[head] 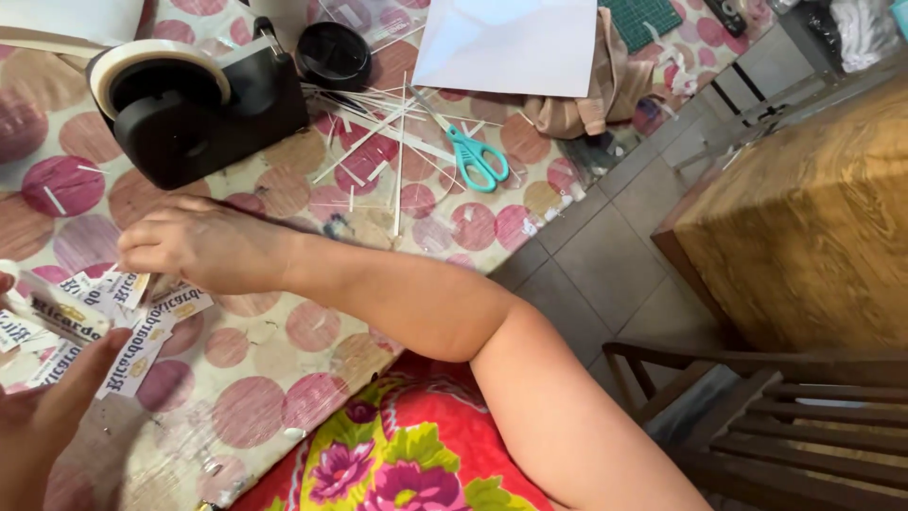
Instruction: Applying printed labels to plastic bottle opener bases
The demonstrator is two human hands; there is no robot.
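On the spotted tabletop (265, 378), my right hand (194, 241) pinches closed on cut paper labels (142, 326), and my left hand (43, 402) grips one strip. They look light, flimsy and tearable; best held by the edges.

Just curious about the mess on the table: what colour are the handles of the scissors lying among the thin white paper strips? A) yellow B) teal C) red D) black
B: the scissors lying among the thin white paper strips, to the right of the black tape dispenser, have teal handles.
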